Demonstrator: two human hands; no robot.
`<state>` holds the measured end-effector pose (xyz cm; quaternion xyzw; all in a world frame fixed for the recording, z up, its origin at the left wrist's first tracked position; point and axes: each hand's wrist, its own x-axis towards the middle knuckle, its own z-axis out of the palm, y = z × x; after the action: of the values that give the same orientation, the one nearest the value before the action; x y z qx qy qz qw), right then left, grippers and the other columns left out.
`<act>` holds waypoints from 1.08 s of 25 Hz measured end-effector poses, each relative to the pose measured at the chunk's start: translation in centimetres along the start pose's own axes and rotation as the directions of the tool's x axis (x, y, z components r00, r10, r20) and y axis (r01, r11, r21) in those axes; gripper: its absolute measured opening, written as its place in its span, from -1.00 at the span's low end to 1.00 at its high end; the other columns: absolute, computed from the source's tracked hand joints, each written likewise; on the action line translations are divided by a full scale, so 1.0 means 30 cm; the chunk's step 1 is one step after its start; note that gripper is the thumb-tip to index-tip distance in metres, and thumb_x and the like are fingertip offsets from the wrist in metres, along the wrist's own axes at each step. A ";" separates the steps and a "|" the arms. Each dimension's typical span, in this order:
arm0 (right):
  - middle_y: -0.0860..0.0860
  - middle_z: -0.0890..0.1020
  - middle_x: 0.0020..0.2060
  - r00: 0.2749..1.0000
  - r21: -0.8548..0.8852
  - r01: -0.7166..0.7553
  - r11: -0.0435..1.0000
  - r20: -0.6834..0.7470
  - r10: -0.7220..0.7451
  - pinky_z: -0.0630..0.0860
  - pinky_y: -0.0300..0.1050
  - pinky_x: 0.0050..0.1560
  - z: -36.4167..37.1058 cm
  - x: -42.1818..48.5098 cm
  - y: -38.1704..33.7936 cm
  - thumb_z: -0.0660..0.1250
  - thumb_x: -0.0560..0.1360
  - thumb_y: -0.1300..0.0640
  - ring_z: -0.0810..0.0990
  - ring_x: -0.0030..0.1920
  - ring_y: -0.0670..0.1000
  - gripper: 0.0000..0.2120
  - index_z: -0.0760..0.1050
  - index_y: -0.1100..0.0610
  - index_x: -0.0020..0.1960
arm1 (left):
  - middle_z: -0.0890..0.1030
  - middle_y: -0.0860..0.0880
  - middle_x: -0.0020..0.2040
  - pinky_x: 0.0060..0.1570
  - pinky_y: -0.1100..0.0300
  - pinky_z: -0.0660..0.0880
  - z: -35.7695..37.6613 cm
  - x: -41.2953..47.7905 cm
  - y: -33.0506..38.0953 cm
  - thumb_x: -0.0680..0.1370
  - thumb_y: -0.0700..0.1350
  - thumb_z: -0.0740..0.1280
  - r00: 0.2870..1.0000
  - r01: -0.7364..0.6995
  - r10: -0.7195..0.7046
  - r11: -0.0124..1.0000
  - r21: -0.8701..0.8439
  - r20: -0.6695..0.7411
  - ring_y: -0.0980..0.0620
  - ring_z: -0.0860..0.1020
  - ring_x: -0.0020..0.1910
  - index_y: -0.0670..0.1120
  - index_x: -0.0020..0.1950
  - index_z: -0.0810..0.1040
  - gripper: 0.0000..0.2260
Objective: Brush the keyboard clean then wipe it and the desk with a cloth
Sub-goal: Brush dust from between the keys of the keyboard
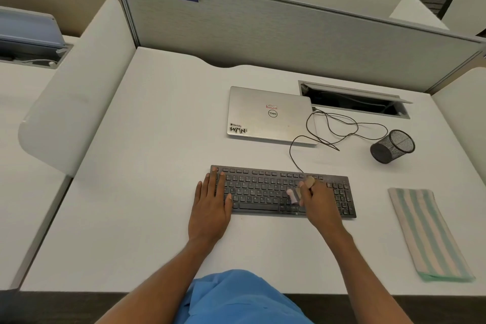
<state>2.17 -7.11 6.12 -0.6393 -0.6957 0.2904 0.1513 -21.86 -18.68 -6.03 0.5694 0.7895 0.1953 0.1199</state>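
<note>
A black keyboard (265, 189) lies flat on the white desk (147, 155) in front of me. My left hand (210, 202) rests on the keyboard's left end with its fingers straight. My right hand (317, 200) grips a small brush (295, 193) with a wooden handle over the right half of the keys; the pale bristles are blurred against the keys. A folded cloth (426, 231) with green and beige stripes lies on the desk to the right of the keyboard, apart from both hands.
A shut silver laptop (268, 116) lies behind the keyboard. A thin black cable (342, 126) loops from it across the desk. A black mesh cup (393, 146) lies on its side at the right. A cable hatch (355, 100) is open at the back.
</note>
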 end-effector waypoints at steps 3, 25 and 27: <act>0.03 0.54 -0.46 0.999 -0.085 -0.026 0.996 0.039 0.029 0.31 -0.22 -0.48 -0.036 0.007 0.001 0.15 0.71 0.06 0.48 -0.46 0.03 -0.58 0.43 0.19 -0.28 | -0.06 -0.03 0.75 0.69 -0.04 -0.03 0.001 0.000 0.001 0.75 0.08 -0.02 1.000 -0.006 0.006 1.000 -0.011 -0.003 0.00 -0.03 0.72 -0.04 0.75 -0.01 -0.43; -0.09 0.56 -0.23 0.906 0.222 -0.017 0.975 0.415 -0.079 0.69 -0.08 -0.08 0.031 0.022 -0.173 0.28 0.65 0.22 0.76 -0.03 0.03 -0.72 0.50 0.06 -0.23 | -0.08 -0.03 0.75 0.68 -0.04 -0.04 -0.001 0.002 0.003 0.75 0.09 -0.05 1.000 -0.001 0.001 1.000 0.005 0.012 0.00 -0.04 0.72 -0.03 0.75 -0.03 -0.43; -0.04 0.56 -0.16 0.922 0.234 -0.076 0.969 0.387 -0.021 0.68 0.16 0.07 0.032 0.045 -0.150 0.26 0.63 0.29 0.74 -0.02 0.04 -0.66 0.46 0.04 -0.28 | -0.09 -0.03 0.75 0.69 -0.04 -0.04 0.001 0.001 0.002 0.75 0.10 -0.05 1.000 -0.003 0.003 1.000 0.013 0.011 0.00 -0.05 0.72 -0.04 0.75 -0.02 -0.43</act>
<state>-2.17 -6.04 7.83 -0.5558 -0.6616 0.4961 0.0846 -21.81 -18.64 -6.04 0.5722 0.7893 0.1874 0.1202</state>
